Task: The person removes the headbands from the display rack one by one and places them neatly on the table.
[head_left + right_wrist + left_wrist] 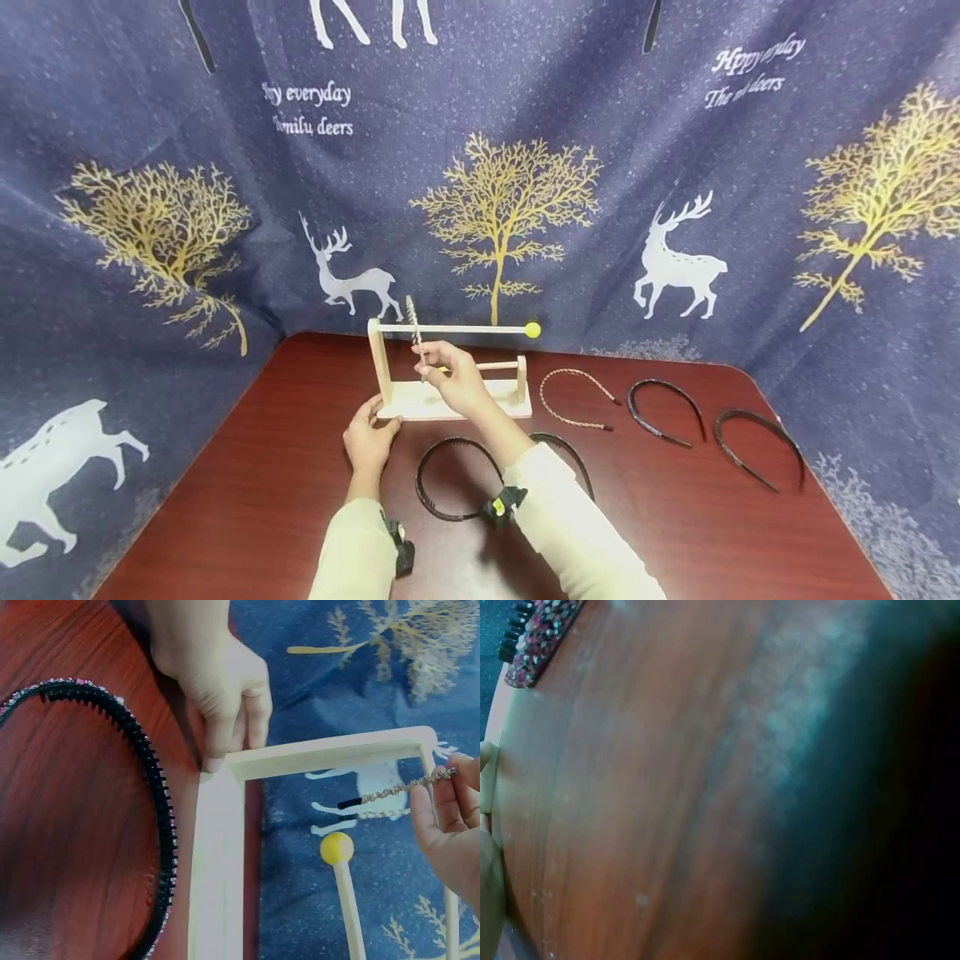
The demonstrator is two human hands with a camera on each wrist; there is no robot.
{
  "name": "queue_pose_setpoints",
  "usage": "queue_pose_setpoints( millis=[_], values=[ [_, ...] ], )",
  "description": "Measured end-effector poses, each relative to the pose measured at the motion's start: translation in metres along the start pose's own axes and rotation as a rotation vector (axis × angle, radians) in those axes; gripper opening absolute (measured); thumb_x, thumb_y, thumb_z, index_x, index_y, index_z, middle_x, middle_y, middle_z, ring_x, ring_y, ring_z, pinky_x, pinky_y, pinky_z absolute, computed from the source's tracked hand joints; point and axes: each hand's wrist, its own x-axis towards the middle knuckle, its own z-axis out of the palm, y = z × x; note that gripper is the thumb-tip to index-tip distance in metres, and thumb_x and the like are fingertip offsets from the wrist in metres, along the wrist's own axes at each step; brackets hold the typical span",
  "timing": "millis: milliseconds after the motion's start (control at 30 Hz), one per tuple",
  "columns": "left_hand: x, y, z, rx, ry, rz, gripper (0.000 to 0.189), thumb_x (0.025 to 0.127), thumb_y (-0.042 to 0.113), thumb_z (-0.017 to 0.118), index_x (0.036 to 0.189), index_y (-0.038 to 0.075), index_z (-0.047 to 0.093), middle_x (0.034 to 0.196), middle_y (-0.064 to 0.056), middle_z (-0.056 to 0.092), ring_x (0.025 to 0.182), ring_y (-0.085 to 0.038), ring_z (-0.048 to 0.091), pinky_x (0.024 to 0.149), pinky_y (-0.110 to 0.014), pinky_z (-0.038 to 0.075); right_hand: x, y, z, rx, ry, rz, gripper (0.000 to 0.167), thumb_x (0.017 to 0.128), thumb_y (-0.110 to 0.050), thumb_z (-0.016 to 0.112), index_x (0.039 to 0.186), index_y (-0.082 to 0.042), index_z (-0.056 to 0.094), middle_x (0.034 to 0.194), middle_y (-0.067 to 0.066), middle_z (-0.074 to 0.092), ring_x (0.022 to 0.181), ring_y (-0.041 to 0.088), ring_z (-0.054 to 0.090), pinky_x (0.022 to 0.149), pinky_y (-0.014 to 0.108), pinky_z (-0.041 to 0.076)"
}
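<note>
A pale wooden stand (408,402) with two horizontal rods stands at the back of the table. My left hand (367,439) grips the left end of its base, thumb on the base beside the post. Between thumb and fingers, my right hand (459,385) pinches a beaded headband (412,312) with a black tip. It is held upright across the upper rod (480,329), near the left post. In the right wrist view, the headband (386,793) shows edge-on by the fingers. The left wrist view mostly shows blurred tabletop.
Below my right forearm lie two black toothed headbands (423,479), one partly hidden. Three more headbands lie to the right: a braided light one (545,397), a dark blue one (634,406) and a dark one (722,439). A yellow ball (532,331) caps the upper rod.
</note>
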Motion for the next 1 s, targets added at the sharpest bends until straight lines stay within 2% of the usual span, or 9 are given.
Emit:
queue_pose_setpoints(
  millis=[100, 267, 500, 700, 800, 1000],
  values=[
    [-0.001, -0.001, 0.001, 0.006, 0.002, 0.001, 0.052, 0.070, 0.002, 0.079, 0.119, 0.001, 0.061, 0.110, -0.014, 0.065, 0.106, -0.027, 0.059, 0.091, -0.036, 0.046, -0.007, -0.001, -0.008, -0.001, 0.034, -0.023, 0.026, 0.085, 0.014, 0.054, 0.111, 0.012, 0.057, 0.095, 0.026, 0.063, 0.083, 0.040, 0.060, 0.074, 0.032, 0.052],
    [-0.002, -0.002, 0.001, 0.001, 0.013, 0.009, 0.052, 0.069, 0.001, 0.078, 0.118, 0.001, 0.061, 0.109, -0.015, 0.065, 0.105, -0.028, 0.060, 0.091, -0.037, 0.046, -0.012, -0.003, -0.025, 0.029, 0.086, -0.037, 0.025, 0.085, 0.015, 0.054, 0.110, 0.014, 0.055, 0.095, 0.030, 0.061, 0.089, 0.045, 0.058, 0.079, 0.036, 0.051],
    [-0.001, -0.002, 0.001, 0.000, 0.007, 0.007, 0.052, 0.069, 0.001, 0.079, 0.117, 0.001, 0.062, 0.109, -0.015, 0.065, 0.105, -0.028, 0.060, 0.091, -0.037, 0.046, -0.018, -0.010, -0.051, -0.004, 0.161, -0.020, 0.023, 0.085, 0.015, 0.055, 0.108, 0.014, 0.057, 0.094, 0.031, 0.061, 0.090, 0.044, 0.058, 0.078, 0.028, 0.051],
    [0.000, -0.001, 0.003, -0.015, 0.014, 0.020, 0.051, 0.068, 0.001, 0.079, 0.117, 0.001, 0.062, 0.109, -0.016, 0.065, 0.105, -0.027, 0.059, 0.091, -0.036, 0.046, -0.025, -0.017, -0.070, 0.015, 0.193, -0.016, 0.025, 0.085, 0.017, 0.053, 0.109, 0.017, 0.055, 0.090, 0.036, 0.058, 0.091, 0.049, 0.056, 0.076, 0.023, 0.049],
    [0.001, -0.001, 0.003, -0.015, 0.014, 0.016, 0.052, 0.068, 0.001, 0.079, 0.117, 0.001, 0.062, 0.109, -0.016, 0.065, 0.105, -0.028, 0.059, 0.092, -0.036, 0.046, -0.029, -0.020, -0.078, -0.006, 0.213, -0.022, 0.025, 0.085, 0.016, 0.053, 0.110, 0.017, 0.055, 0.088, 0.034, 0.058, 0.089, 0.046, 0.058, 0.076, 0.024, 0.050],
    [-0.001, -0.001, 0.002, -0.006, 0.008, 0.002, 0.053, 0.068, 0.003, 0.080, 0.118, 0.002, 0.062, 0.109, -0.015, 0.065, 0.103, -0.030, 0.060, 0.090, -0.037, 0.047, -0.036, -0.015, -0.094, 0.002, 0.247, -0.009, 0.026, 0.086, 0.015, 0.053, 0.112, 0.016, 0.054, 0.091, 0.030, 0.060, 0.086, 0.025, 0.063, 0.080, 0.029, 0.051]
  ],
)
